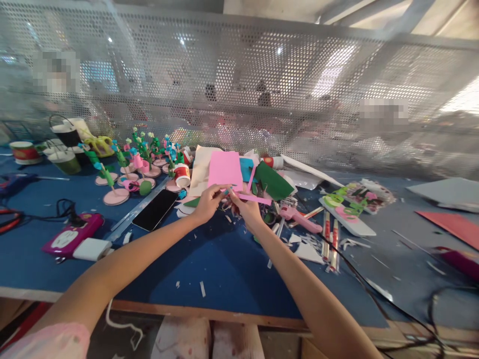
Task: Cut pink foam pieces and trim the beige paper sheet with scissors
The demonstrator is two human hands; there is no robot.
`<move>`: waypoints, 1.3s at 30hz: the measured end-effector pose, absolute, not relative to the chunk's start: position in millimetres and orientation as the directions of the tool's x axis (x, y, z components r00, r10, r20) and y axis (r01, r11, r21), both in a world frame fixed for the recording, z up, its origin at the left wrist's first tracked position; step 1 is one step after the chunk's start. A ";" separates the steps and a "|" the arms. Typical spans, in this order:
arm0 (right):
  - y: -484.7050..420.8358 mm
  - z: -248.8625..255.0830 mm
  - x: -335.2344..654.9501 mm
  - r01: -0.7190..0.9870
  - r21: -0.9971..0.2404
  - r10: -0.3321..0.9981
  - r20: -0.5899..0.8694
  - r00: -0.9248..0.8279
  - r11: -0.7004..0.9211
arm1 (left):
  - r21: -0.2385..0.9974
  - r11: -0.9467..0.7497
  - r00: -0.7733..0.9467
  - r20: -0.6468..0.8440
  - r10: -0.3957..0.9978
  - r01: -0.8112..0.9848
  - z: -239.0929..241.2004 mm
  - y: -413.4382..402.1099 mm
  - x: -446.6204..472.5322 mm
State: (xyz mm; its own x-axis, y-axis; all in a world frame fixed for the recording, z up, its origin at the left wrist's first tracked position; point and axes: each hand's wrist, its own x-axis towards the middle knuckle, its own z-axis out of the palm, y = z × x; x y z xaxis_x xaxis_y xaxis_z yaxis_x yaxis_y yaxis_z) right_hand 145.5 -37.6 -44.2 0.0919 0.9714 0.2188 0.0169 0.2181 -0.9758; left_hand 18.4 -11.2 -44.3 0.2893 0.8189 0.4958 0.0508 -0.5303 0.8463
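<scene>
My left hand (pixel 210 203) and my right hand (pixel 246 208) meet above the blue table, fingertips pinched close together. A narrow pink paper strip (pixel 256 199) runs between them, and its free end sticks out to the right past my right hand. My fingers cover the strip's other end. Just beyond lies a pink sheet (pixel 225 168) on cream paper (pixel 202 162). Blue paper (pixel 246 168) and a dark green sheet (pixel 276 180) lie to its right, with another pink strip (pixel 253 174) beside them.
A black phone (pixel 155 209) lies left of my hands, with paper flowers on round pink bases (pixel 116 196) behind it. To the right are a pink glue gun (pixel 301 219), glue sticks (pixel 334 244), a white tray (pixel 359 227) and cables. A perforated metal screen (pixel 239 75) stands behind.
</scene>
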 end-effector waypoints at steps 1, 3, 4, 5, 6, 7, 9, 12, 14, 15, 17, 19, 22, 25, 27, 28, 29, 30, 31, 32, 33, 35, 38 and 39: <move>-38.3 -43.5 143.5 0.007 -0.980 0.975 0.199 0.095 0.199 | 0.832 -0.551 0.286 0.513 0.809 0.068 -44.6 -11.3 18.2; -38.8 -42.6 141.1 0.006 -0.983 0.979 0.184 0.089 0.184 | 0.803 -0.588 0.289 0.541 0.790 0.102 -45.4 -11.4 17.9; -38.6 -42.5 140.7 0.009 -0.983 0.980 0.183 0.076 0.183 | 0.791 -0.600 0.291 0.550 0.783 0.119 -45.9 -11.4 17.7; -38.3 -42.7 140.8 0.010 -0.984 0.982 0.179 0.057 0.179 | 0.781 -0.610 0.291 0.557 0.778 0.137 -46.7 -11.2 17.7; -37.8 -43.1 141.3 0.007 -0.986 0.985 0.169 0.040 0.169 | 0.772 -0.616 0.286 0.563 0.776 0.153 -47.7 -10.8 17.7; -37.3 -43.7 141.9 0.002 -0.988 0.988 0.154 0.025 0.154 | 0.767 -0.621 0.279 0.568 0.774 0.163 -49.0 -10.3 17.9; -36.4 -45.0 143.1 -0.009 -0.991 0.990 0.136 0.025 0.136 | 0.770 -0.618 0.270 0.568 0.777 0.157 -51.8 -9.1 19.0; -35.9 -45.7 143.8 -0.014 -0.990 0.989 0.139 0.043 0.139 | 0.830 -0.552 0.279 0.514 0.811 0.077 -55.2 -8.3 22.6; -36.1 -45.2 143.2 -0.018 -0.991 0.991 0.132 0.031 0.132 | 0.878 -0.478 0.298 0.457 0.838 -0.001 -55.5 -9.3 25.2; -36.2 -44.8 142.6 -0.021 -0.992 0.992 0.124 0.026 0.124 | 0.894 -0.446 0.300 0.435 0.849 -0.036 -55.1 -10.2 26.2; -36.5 -44.4 141.3 -0.032 -0.994 0.994 0.103 0.036 0.104 | 0.911 -0.405 0.296 0.410 0.863 -0.080 -53.3 -12.3 27.0; -36.7 -44.8 139.9 -0.038 -0.996 0.994 0.081 0.068 0.084 | 0.912 -0.401 0.287 0.409 0.866 -0.087 -51.5 -13.4 26.2; -36.9 -46.5 138.5 -0.036 -0.997 0.992 0.061 0.112 0.066 | 0.904 -0.425 0.313 0.418 0.853 -0.049 -50.7 -11.8 23.2; -37.3 -47.0 138.5 -0.024 -0.999 0.992 0.033 0.118 0.036 | 0.905 -0.426 0.332 0.408 0.850 -0.022 -51.9 -7.7 20.7; -37.5 -45.9 139.3 -0.014 -1.000 0.993 -0.007 0.119 -0.005 | 0.917 -0.397 0.324 0.388 0.863 -0.039 -52.5 -5.6 20.4; -37.4 -45.1 139.8 -0.013 -1.000 0.992 -0.020 0.124 -0.019 | 0.925 -0.377 0.318 0.375 0.871 -0.059 -52.7 -5.0 20.7; -37.1 -44.2 140.4 -0.013 -1.000 0.991 -0.026 0.133 -0.024 | 0.931 -0.354 0.313 0.363 0.878 -0.085 -52.7 -4.8 21.3; -36.6 -43.5 141.1 -0.007 -1.000 0.990 -0.020 0.142 -0.019 | 0.936 -0.333 0.312 0.352 0.882 -0.117 -52.8 -4.8 22.0; -36.0 -42.8 142.1 0.010 -1.000 0.988 0.000 0.153 -0.001 | 0.939 -0.311 0.312 0.343 0.886 -0.149 -53.1 -5.1 22.8; -35.3 -42.4 143.3 0.038 -0.999 0.986 0.033 0.166 0.027 | 0.941 -0.288 0.310 0.331 0.891 -0.177 -53.5 -5.4 23.7; -34.5 -42.1 144.9 0.073 -0.996 0.981 0.072 0.178 0.060 | 0.944 -0.262 0.307 0.315 0.898 -0.201 -54.1 -5.7 24.6; -32.8 -42.0 148.8 0.133 -0.983 0.969 0.151 0.195 0.126 | 0.949 -0.200 0.303 0.270 0.914 -0.242 -55.9 -6.2 26.4; -30.7 -41.4 155.3 0.125 -0.982 0.972 0.162 0.172 0.142 | 0.941 -0.114 0.306 0.216 0.927 -0.318 -58.4 -6.8 28.4; -30.2 -40.8 157.2 0.112 -0.985 0.979 0.144 0.147 0.128 | 0.937 -0.101 0.307 0.210 0.928 -0.335 -58.7 -7.0 28.7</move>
